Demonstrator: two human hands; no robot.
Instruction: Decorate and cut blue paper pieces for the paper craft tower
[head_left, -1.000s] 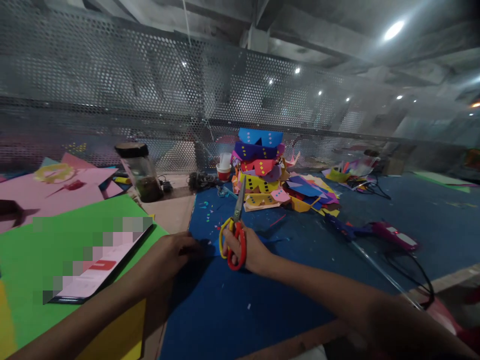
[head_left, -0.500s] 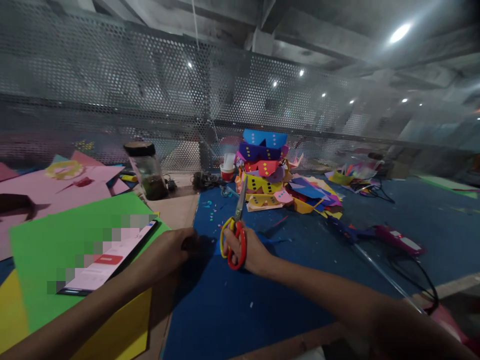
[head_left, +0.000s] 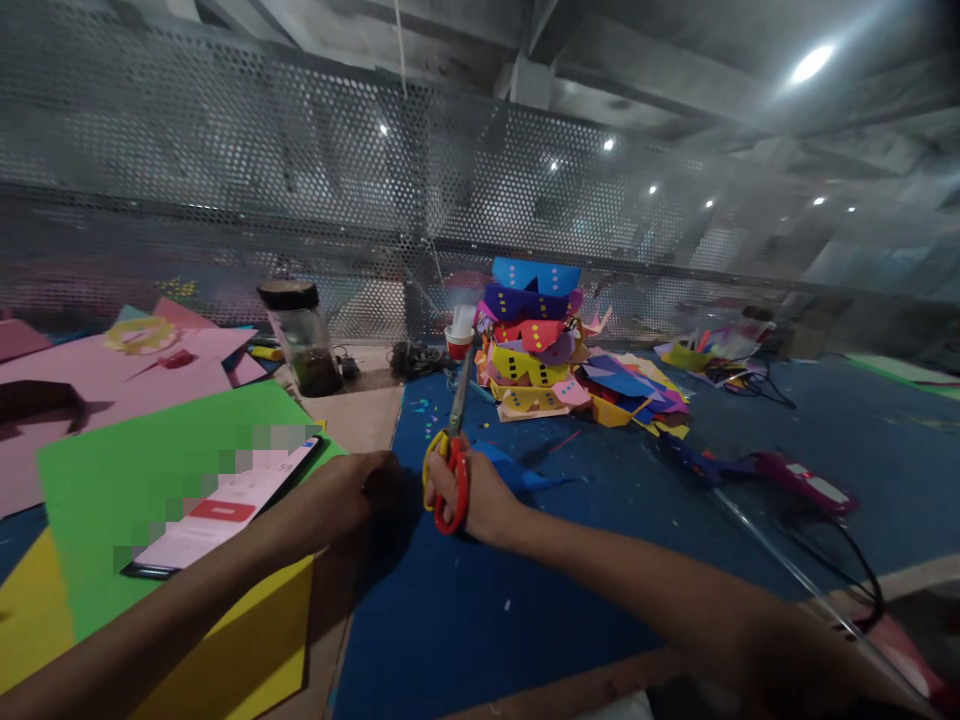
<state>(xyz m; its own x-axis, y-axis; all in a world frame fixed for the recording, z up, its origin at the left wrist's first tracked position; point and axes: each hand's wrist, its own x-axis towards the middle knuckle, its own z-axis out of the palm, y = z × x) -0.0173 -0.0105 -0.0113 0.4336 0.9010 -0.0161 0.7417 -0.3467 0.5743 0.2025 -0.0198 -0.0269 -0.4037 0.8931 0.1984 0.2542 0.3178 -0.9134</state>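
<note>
Scissors (head_left: 455,420) with steel blades, one red loop and one yellow loop, near the centre of the frame; already inside the grip of the right hand (head_left: 486,500), so no gap between that hand and the tool; long axis close to upright in the frame, tips toward the upper middle with a slight lean to the right, loops toward the lower middle; left hand (head_left: 371,482) farther off than the right, just beside the yellow loop on the left, with a narrow strip of blue work surface (head_left: 435,630) between, not touching the tool.

Right hand closed around the loops, fingers curled; exact threading too small to tell; blades seemingly together. Left hand bent, low over the left edge of the blue work surface, fingers in deep shadow; cannot tell whether loose, clenched or pinching something.

Crumpled blue paper piece (head_left: 517,470) just behind the right hand, toward the right of centre; contact with the hand impossible to tell; stack of multicoloured paper masks (head_left: 534,332) farther back, in the upper middle; red-and-white paper cup (head_left: 459,347) overlapping the blade tips in view; black-edged phone (head_left: 225,512) on green paper sheet (head_left: 142,450) at lower left, near the left forearm.
</note>
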